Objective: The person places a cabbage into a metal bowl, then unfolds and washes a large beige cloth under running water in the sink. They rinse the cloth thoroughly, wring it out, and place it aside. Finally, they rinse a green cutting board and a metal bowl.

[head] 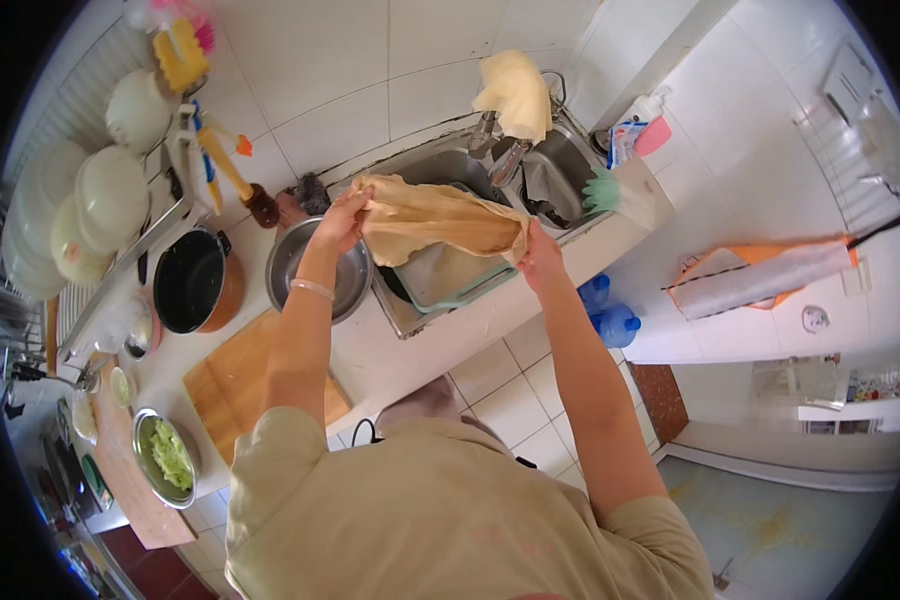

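A thin, crumpled tan cloth (442,221) is stretched between my two hands above the sink. My left hand (345,219) grips its left end, over the rim of a steel bowl (289,274). Its right end is pinched in my right hand (538,251), which is near the sink's front edge. Below the cloth, a pale green-rimmed basin (457,300) rests in the left bowl of the steel sink (401,319), partly hidden. A pale yellow cloth (516,97) drapes over the faucet (506,161) behind.
Left on the counter are a black-lined pot (187,281), a wooden cutting board (229,375) and a bowl of chopped greens (166,454). Dishes (112,199) fill a rack (127,270). A green glove (602,190) lies at the sink's right; blue water jugs (616,326) stand below.
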Motion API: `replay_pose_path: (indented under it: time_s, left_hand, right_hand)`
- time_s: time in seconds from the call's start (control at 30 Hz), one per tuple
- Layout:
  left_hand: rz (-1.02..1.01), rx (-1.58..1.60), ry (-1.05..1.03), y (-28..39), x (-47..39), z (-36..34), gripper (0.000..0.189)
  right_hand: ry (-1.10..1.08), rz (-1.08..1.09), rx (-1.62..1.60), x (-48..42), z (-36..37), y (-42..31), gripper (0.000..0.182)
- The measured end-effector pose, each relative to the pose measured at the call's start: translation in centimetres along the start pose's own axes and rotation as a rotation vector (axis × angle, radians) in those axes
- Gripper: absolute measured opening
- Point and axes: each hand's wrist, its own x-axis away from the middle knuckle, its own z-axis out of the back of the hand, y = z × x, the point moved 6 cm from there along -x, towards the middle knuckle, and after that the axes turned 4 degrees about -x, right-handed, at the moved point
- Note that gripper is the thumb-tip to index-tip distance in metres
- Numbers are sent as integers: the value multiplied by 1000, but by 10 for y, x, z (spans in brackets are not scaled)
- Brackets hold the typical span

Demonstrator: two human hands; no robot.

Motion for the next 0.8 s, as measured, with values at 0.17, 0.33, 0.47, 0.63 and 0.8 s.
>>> replay_pose_path:
  time_s: [0.17, 0.33, 0.47, 0.63, 0.8]
  left_hand:
    - [-88, 451, -194, 29, 11, -66, 47]
    - [327, 157, -52, -97, -19, -20, 41]
    - [153, 141, 168, -84, -32, -44, 41]
    - [129, 282, 370, -112, -34, -49, 39]
    - [123, 694, 495, -131, -73, -105, 48]
  right_hand:
    - [-261, -116, -224, -48, 12, -23, 39]
    - [-222, -180, 258, -136, 35, -8, 32]
    - [-243, 473, 585, -238, 45, -53, 27]
    - [-618, 518, 800, -256, -61, -80, 22]
    - [-833, 457, 467, -274, -48, -49, 18]
